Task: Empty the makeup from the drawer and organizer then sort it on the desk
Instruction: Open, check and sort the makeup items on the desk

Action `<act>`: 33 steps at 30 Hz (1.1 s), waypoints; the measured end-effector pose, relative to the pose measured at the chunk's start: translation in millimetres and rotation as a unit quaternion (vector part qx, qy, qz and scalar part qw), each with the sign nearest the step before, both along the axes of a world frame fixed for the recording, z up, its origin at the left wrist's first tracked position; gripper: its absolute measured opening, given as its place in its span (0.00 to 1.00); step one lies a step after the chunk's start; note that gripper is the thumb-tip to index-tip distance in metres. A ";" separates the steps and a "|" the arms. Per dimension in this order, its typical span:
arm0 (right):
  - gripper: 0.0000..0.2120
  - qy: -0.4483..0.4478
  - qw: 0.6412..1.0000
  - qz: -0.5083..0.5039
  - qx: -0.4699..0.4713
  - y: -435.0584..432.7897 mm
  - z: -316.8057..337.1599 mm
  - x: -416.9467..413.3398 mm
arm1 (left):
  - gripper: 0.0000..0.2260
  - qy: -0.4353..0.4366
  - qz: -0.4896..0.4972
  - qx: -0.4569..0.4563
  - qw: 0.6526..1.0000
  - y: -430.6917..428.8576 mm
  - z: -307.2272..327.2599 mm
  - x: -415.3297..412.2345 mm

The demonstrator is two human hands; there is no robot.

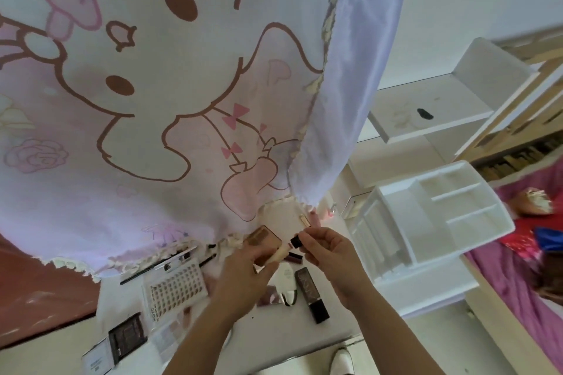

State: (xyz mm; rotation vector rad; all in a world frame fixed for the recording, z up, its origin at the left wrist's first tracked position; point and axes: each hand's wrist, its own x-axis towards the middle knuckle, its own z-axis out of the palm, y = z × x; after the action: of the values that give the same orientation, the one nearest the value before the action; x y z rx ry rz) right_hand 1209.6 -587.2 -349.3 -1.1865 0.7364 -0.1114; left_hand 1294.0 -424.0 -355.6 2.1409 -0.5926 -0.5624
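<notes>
My left hand (243, 268) is curled round the beige tube (281, 253), held just above the desk (289, 332) among the laid-out makeup. My right hand (329, 250) pinches the tube's black cap (295, 241) between thumb and fingertips. I judge the cap should sit square and tight before I lay the tube beside the black tube (313, 298), since the white organizer (441, 216) looks emptied.
</notes>
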 end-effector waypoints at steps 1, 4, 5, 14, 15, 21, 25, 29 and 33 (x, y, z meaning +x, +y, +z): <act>0.08 0.015 1.000 -0.003 0.001 -5.9 -11.1 -3.8 | 0.09 0.026 0.001 0.008 1.000 -7.4 -10.9 -2.7; 0.12 0.069 0.997 -0.027 0.014 -25.7 -46.8 -15.2 | 0.06 0.133 0.047 0.002 0.990 -30.3 -44.5 -9.1; 0.13 0.099 0.995 -0.016 -0.015 -32.5 -60.8 -19.7 | 0.06 0.172 0.075 -0.001 0.982 -38.4 -55.4 -10.3; 0.30 0.279 0.779 0.377 -0.417 -71.9 -164.4 -54.7 | 0.07 0.293 0.219 0.048 0.930 -114.7 -142.9 -1.6; 0.30 0.283 0.761 0.391 -0.433 -74.0 -168.6 -57.6 | 0.09 0.292 0.229 0.063 0.926 -122.0 -147.0 -0.3; 0.35 0.271 0.718 0.441 -0.464 -79.5 -185.5 -70.9 | 0.15 0.251 0.269 0.146 0.918 -146.4 -169.9 15.7; 0.35 0.259 0.718 0.447 -0.467 -84.9 -188.0 -70.5 | 0.15 0.224 0.249 0.198 0.921 -154.9 -177.2 21.6; 0.34 0.262 0.717 0.454 -0.459 -89.0 -186.8 -66.0 | 0.11 0.210 0.191 0.226 0.932 -157.3 -170.8 22.6; 0.26 0.271 0.755 0.405 -0.439 -86.9 -172.4 -50.2 | 0.11 0.191 0.207 0.157 0.947 -136.7 -148.6 13.8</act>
State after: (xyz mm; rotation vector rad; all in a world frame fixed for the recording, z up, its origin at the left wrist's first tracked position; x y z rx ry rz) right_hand 1159.4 -674.1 -521.7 -2.4252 0.5922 0.7281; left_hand 1307.8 -560.7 -504.2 2.2720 0.1734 -0.8460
